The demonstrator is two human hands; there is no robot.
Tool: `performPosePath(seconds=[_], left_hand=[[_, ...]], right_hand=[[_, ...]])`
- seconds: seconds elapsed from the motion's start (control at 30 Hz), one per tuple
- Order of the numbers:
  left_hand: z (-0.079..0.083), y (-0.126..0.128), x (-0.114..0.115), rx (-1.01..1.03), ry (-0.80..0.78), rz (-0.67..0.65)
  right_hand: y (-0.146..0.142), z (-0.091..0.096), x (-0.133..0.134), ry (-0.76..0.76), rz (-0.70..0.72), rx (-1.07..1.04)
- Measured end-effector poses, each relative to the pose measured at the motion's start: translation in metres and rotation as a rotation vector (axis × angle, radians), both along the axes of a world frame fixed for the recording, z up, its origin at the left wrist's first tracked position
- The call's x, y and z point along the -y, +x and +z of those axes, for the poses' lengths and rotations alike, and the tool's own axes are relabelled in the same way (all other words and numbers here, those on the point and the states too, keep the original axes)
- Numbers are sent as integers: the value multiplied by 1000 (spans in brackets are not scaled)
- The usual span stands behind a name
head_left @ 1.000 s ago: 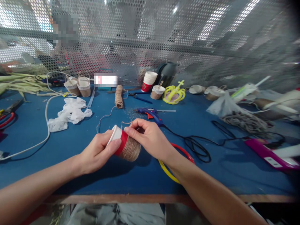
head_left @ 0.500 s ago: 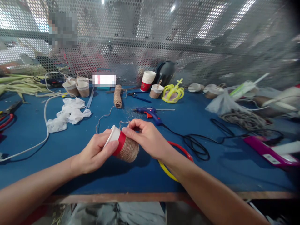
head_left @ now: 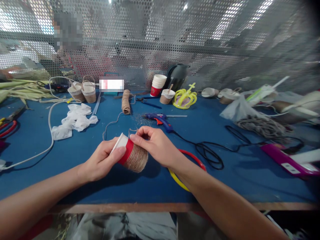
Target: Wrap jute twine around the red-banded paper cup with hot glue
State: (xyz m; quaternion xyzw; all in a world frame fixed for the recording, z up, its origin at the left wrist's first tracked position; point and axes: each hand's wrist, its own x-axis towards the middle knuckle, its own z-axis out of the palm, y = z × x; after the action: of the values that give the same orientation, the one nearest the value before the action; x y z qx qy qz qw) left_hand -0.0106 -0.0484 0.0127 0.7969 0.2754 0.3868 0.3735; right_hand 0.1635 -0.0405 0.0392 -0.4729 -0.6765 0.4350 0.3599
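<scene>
Tilted on its side above the table, a red and white paper cup (head_left: 129, 150) has twine (head_left: 137, 158) wound round its lower part. My left hand (head_left: 103, 158) grips the cup at its white rim, thumb on the near side. My right hand (head_left: 156, 143) is closed at the cup's far side, pinching the twine against the wound coils; its fingertips are partly hidden. A loose strand runs from there toward the roll of twine (head_left: 126, 102) lying farther back. Beyond my right hand lies a blue glue gun (head_left: 160, 120) with a glue stick in its back end.
Crumpled white plastic (head_left: 75, 118) lies left, with red-handled pliers (head_left: 9, 126) at the edge. Twine-wrapped cups (head_left: 88, 93), a cup stack (head_left: 157, 87) and a yellow crown-shaped frame (head_left: 184, 98) stand along the mesh screen (head_left: 140, 43). A black cord (head_left: 207, 153) loops at right.
Both hands and the cup stay almost in place; the cup has turned very slightly. The whole view has shifted a little.
</scene>
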Motion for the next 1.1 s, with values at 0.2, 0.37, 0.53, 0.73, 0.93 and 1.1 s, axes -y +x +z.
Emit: performPosePath(seconds=[0.2, 0.37, 0.53, 0.73, 0.93, 1.1], left_hand=[[0, -3, -2, 3, 183, 27], [2, -7, -8, -7, 205, 51], [0, -6, -16, 82, -185, 46], [-3, 0, -19, 312, -671, 52], [-1, 1, -16, 230, -622, 95], [2, 0, -13, 140, -606, 76]], right_hand=[[7, 1, -7, 13, -30, 24], [15, 12, -8, -103, 138, 75], [15, 11, -9, 51, 110, 194], [8, -1, -4, 356, 38, 419], [9, 3, -5, 349, 66, 369], [13, 6, -9, 356, 115, 379]])
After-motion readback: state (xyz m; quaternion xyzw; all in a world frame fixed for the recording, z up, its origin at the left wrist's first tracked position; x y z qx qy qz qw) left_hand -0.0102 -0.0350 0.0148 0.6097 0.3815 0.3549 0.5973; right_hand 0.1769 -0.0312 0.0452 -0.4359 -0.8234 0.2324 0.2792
